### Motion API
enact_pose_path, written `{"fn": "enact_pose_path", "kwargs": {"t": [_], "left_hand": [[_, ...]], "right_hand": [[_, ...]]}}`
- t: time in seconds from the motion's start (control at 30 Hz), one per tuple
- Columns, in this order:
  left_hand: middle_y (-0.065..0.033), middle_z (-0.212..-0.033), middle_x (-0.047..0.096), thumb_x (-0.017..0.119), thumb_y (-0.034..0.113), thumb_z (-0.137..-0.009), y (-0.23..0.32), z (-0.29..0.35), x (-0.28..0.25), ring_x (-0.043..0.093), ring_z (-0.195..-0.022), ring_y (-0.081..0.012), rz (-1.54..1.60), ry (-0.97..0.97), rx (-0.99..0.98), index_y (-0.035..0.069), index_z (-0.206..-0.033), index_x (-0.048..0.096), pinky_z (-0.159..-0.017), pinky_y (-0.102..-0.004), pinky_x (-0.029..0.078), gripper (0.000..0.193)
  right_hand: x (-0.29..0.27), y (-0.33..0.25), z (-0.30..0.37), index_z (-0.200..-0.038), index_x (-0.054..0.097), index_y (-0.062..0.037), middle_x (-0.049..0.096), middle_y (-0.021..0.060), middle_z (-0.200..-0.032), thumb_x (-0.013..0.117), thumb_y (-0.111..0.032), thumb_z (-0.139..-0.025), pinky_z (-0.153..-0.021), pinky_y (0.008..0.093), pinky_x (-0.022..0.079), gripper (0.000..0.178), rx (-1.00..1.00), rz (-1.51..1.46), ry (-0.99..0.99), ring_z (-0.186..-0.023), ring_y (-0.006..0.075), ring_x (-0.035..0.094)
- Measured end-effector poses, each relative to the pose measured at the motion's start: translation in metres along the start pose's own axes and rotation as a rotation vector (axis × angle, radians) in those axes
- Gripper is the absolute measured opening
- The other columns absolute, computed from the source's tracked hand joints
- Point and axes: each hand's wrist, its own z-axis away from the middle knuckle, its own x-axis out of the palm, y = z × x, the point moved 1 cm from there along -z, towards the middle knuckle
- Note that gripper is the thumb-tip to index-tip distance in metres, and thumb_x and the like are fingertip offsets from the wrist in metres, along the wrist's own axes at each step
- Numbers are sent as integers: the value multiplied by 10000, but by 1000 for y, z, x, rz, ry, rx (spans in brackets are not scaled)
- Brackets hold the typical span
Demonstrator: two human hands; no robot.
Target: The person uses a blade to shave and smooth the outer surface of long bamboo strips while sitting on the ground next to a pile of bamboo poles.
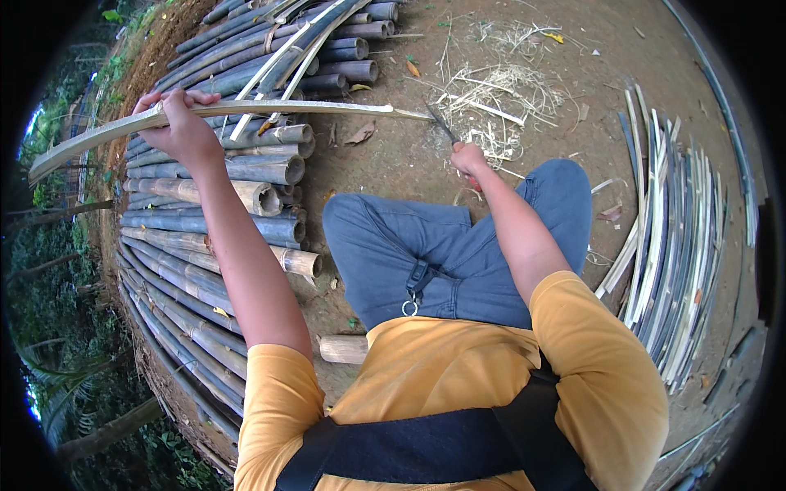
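A long pale bamboo strip (278, 107) runs across in front of me, its wider end out past my left side. My left hand (178, 123) is closed round it, well above the stacked poles. In my right hand (469, 159), near my right knee, is a knife (442, 124) with a dark, narrow blade. The strip's thin far tip (413, 114) reaches the blade; whether the edge bites into it is too small to tell. Curly pale shavings (499, 102) lie on the ground just beyond the knife.
Dark bamboo poles (246, 168) are stacked along my left, with several split strips (296, 51) lying across them. A bundle of slender split strips (675, 254) lies to my right. A short bamboo piece (344, 349) sits by my left hip. Bare brown soil (385, 164) surrounds my crossed legs.
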Motion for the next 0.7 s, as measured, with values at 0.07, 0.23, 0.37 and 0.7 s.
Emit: {"fn": "enact_pose_path", "kwargs": {"t": [0.07,0.23,0.37,0.7], "left_hand": [[-91,-720,472,494,-45,-883,-5,2,-14,583,-562,-225,-40,41,4,68,-1086,357,-595,-452,595,270],[-86,-714,461,464,-59,-858,-14,-6,-20,563,-554,-225,-42,70,-22,81,-1097,347,-589,-458,587,300],[-82,-713,456,455,-56,-862,-19,-11,-22,540,-574,-206,-21,41,-46,88,-1147,353,-621,-467,588,336],[-95,-746,496,466,-59,-886,-25,-12,-42,594,-614,-236,-71,-24,-47,82,-1362,293,-691,-492,602,526]], "right_hand": [[1,-19,42,-1181,660,-66,698,183,-1166,519,-336,-1008,-929,459,528,350,-103,287,144,-1143,341,659],[4,-38,79,-1230,644,-108,695,190,-1155,531,-337,-999,-937,474,518,344,-134,295,204,-1110,354,662],[4,-24,62,-1231,634,-101,692,189,-1162,501,-311,-1014,-943,479,514,330,-172,355,228,-1118,354,659],[16,-17,62,-1227,642,-91,676,210,-1192,506,-321,-1001,-974,476,501,350,-100,227,256,-1152,378,635]]}}
